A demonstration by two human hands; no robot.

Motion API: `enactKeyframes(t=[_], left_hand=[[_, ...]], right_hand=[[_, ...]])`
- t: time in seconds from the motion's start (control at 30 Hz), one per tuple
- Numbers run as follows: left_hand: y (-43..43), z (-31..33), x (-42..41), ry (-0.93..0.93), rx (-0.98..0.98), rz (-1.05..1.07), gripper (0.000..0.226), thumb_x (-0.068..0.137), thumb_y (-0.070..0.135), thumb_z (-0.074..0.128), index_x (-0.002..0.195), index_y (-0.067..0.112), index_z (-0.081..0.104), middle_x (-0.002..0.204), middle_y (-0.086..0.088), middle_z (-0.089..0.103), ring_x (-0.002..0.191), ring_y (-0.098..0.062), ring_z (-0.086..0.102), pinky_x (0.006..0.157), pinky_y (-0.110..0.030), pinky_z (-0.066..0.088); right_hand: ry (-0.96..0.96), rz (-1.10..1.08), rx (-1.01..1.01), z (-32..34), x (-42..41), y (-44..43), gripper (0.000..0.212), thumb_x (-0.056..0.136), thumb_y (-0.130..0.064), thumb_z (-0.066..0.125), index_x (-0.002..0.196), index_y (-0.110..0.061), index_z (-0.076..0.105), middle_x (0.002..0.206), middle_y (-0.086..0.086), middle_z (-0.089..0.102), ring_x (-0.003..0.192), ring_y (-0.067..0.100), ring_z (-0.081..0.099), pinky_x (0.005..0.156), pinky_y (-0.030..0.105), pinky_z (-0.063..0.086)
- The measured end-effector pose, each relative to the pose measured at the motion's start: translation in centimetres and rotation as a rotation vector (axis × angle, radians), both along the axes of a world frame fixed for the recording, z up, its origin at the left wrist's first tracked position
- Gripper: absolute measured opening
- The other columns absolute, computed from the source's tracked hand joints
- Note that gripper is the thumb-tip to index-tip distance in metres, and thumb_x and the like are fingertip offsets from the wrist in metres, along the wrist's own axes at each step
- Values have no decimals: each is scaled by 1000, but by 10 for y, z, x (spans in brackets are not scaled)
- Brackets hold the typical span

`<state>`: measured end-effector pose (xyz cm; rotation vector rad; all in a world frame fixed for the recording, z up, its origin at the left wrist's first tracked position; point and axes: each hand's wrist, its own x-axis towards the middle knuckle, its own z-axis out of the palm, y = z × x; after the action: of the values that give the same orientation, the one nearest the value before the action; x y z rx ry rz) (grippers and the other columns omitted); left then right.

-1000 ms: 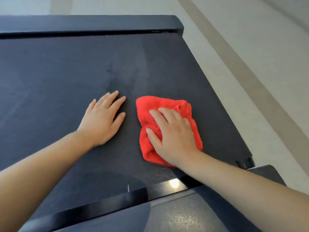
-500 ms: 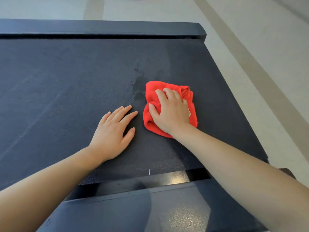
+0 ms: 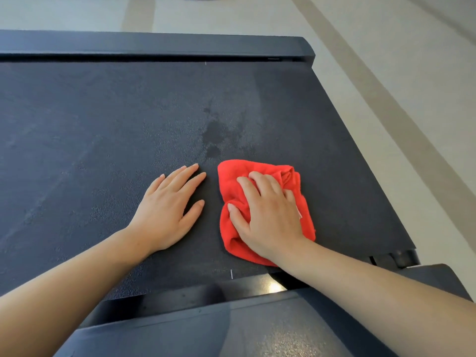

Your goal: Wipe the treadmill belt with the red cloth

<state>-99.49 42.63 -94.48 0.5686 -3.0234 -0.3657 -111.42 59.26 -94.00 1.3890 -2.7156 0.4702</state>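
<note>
The black treadmill belt [image 3: 103, 140] fills most of the view. A bunched red cloth [image 3: 229, 179] lies on its near right part. My right hand [image 3: 268, 215] presses on the cloth with fingers curled into its folds. My left hand [image 3: 170, 207] lies flat on the belt just left of the cloth, fingers spread, holding nothing. A darker damp patch [image 3: 213, 132] marks the belt just beyond the cloth.
A dark side rail [image 3: 154, 45] runs along the far edge of the belt, another rail [image 3: 195, 297] along the near edge. Pale floor [image 3: 399, 99] lies to the right, beyond the belt's end.
My right hand has drawn the cloth back toward me, away from the damp patch. My left hand stays flat on the belt beside it.
</note>
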Motion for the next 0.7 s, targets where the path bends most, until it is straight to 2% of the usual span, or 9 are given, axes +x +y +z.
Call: enactKeyframes(t=[0.13, 0.3, 0.5, 0.7], left_hand=[[-18, -3, -19, -11, -9, 13, 70, 82, 59, 13, 146, 31, 25, 156, 7, 17, 144, -14, 13, 115, -42, 8], [-59, -11, -71, 11, -20, 104, 57, 94, 48, 31, 147, 28, 24, 156, 4, 16, 144, -16, 10, 114, -49, 7], [-136, -10, -166, 6, 10, 226, 53, 96, 45, 30, 145, 25, 27, 156, 0, 17, 144, -21, 11, 113, -54, 7], [-156, -22, -213, 63, -45, 322, 51, 93, 50, 28, 142, 36, 28, 154, 5, 21, 143, -14, 12, 112, -55, 5]], right_hand=[[10, -18, -50, -3, -16, -34, 49, 86, -47, 49, 126, -19, 53, 132, 3, 51, 121, 25, 46, 86, 44, 42], [4, -41, -81, -6, -61, -89, 48, 87, -47, 47, 127, -20, 51, 131, 2, 50, 122, 23, 43, 87, 44, 39], [0, -105, -84, -8, -139, -153, 50, 88, -48, 45, 130, -21, 48, 132, 0, 48, 124, 23, 39, 90, 45, 38], [-5, -94, -72, -9, -207, -206, 52, 88, -48, 44, 132, -20, 46, 133, 1, 47, 126, 24, 38, 91, 46, 38]])
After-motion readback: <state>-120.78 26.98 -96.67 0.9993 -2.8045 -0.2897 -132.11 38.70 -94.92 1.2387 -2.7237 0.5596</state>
